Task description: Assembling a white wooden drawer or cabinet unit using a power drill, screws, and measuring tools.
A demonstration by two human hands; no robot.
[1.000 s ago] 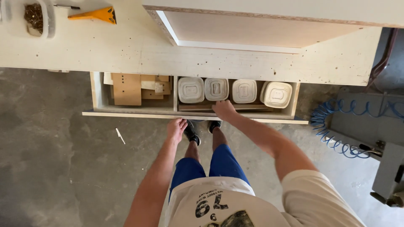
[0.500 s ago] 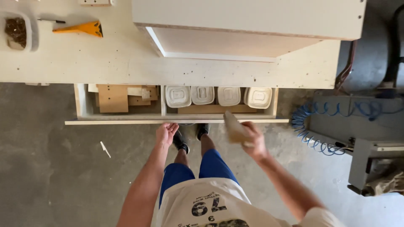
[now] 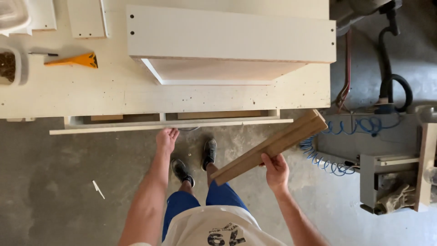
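Below the bench (image 3: 136, 98), I note the right hand (image 3: 276, 171) clamped around a wooden block (image 3: 273, 146), held tilted in the air just off the bench's front edge. Left hand (image 3: 166, 138), fingers loosely spread, touches the nearly closed drawer front (image 3: 114, 128) under that bench.

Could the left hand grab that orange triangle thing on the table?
Probably yes. The left hand is empty, at the drawer front, and the orange triangle tool lies in the open on the workbench, nothing covering it.
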